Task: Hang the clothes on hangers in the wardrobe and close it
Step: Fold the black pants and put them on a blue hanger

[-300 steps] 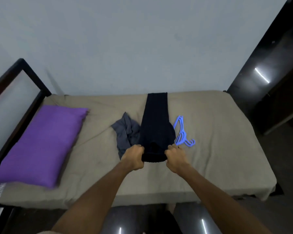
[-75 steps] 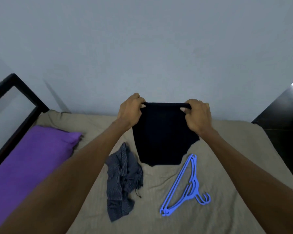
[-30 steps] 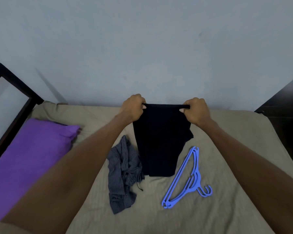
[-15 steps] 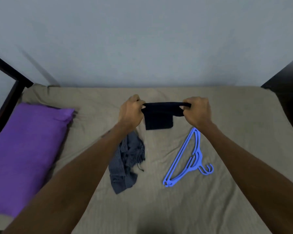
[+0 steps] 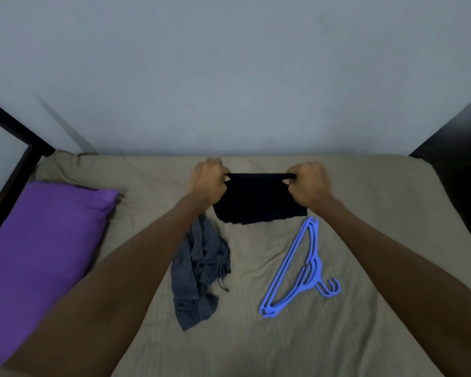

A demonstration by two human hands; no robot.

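Observation:
A dark navy garment is folded short over the far middle of the bed. My left hand grips its top left corner and my right hand grips its top right corner, stretching the top edge taut between them. Blue plastic hangers, stacked together, lie on the sheet below my right forearm. A crumpled grey striped garment lies beside my left forearm.
The bed has an olive sheet and stands against a pale wall. A purple pillow lies at the left by the dark bed frame. Dark furniture stands at the right edge.
The navy garment, held hanging long a second ago, now lies lower and folded short on the bed. Both hands have kept their grip on its top corners.

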